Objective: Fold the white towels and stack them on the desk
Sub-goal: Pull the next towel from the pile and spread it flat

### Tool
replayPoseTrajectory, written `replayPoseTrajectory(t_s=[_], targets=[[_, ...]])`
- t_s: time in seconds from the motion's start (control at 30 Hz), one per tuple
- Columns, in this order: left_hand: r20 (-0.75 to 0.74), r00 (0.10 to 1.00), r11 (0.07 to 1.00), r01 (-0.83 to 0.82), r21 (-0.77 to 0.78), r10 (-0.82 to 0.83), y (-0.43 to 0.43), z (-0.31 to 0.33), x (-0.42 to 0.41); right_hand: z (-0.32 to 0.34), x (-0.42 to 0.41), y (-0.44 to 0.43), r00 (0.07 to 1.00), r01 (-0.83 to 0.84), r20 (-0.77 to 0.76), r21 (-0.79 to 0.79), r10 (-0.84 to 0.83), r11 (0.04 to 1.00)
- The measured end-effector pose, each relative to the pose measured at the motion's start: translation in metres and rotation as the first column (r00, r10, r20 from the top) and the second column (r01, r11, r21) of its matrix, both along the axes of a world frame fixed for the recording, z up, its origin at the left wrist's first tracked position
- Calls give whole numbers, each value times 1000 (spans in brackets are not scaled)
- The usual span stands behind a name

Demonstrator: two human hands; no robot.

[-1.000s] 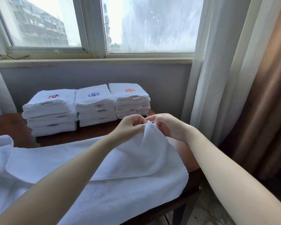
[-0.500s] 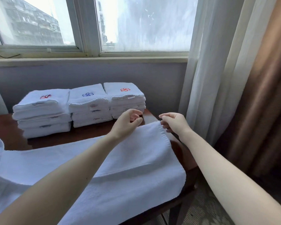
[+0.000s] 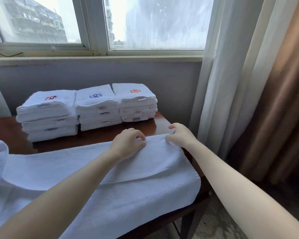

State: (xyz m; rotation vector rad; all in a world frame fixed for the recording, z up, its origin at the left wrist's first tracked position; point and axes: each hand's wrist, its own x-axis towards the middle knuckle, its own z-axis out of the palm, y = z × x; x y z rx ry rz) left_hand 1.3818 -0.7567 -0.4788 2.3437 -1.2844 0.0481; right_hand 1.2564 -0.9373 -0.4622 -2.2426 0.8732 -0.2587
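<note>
A large white towel (image 3: pixel 97 183) lies spread over the dark wooden desk (image 3: pixel 160 125), folded lengthwise with its upper layer reaching the far edge. My left hand (image 3: pixel 128 144) rests on that far edge with curled fingers pinching the cloth. My right hand (image 3: pixel 179 135) pinches the towel's far right corner, close to the desk's right side. Behind my hands stand three stacks of folded white towels: a left stack (image 3: pixel 47 116) with a red and blue emblem, a middle stack (image 3: pixel 97 107) with a blue emblem, and a right stack (image 3: pixel 136 102) with a red emblem.
A grey wall and window sill (image 3: pixel 93 59) run behind the desk. White sheer curtain (image 3: pixel 219 75) and brown drape (image 3: pixel 280 100) hang to the right. The towel's near edge hangs over the desk front. Its left end bunches up at the frame's left edge.
My hands, which held the towel's corner lifted and close together, have drawn apart and lowered. The towel's far edge now lies flat on the desk.
</note>
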Motion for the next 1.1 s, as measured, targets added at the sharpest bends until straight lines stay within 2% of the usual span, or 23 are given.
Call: replayPoseTrajectory(t_s=[0.17,0.27,0.43,0.53,0.63,0.73,0.83,0.97,1.03,1.1], targets=[[15,998,998,-57,-9,57,-3,-2,-3,1,1,5,998,53,-31,-83,-56,995],[-4,996,996,-92,17,93,-6,-2,-2,0,1,5,999,44,-30,-54,-45,998],[11,992,991,-123,54,122,-8,-3,-1,-4,3,1,986,17,166,-49,-8,999],[30,994,994,-105,25,105,-8,-6,-1,-3,4,0,936,37,348,38,-48,999],[44,996,996,-81,-30,82,-7,-9,-1,-2,5,1,897,18,439,83,-53,996],[-34,998,986,-66,-156,61,-7,-5,2,-1,7,0,866,63,488,111,-109,992],[-94,993,968,-97,-232,77,-12,6,8,2,8,-7,841,98,515,155,-165,983],[-32,993,970,-122,-211,118,-19,14,15,5,13,-11,819,117,527,237,-229,964],[-27,989,974,-151,-170,149,-23,10,18,2,14,-12,858,90,467,275,-215,957],[-33,986,978,-169,-123,166,-27,3,19,-4,11,-12,929,35,345,275,-132,961]])
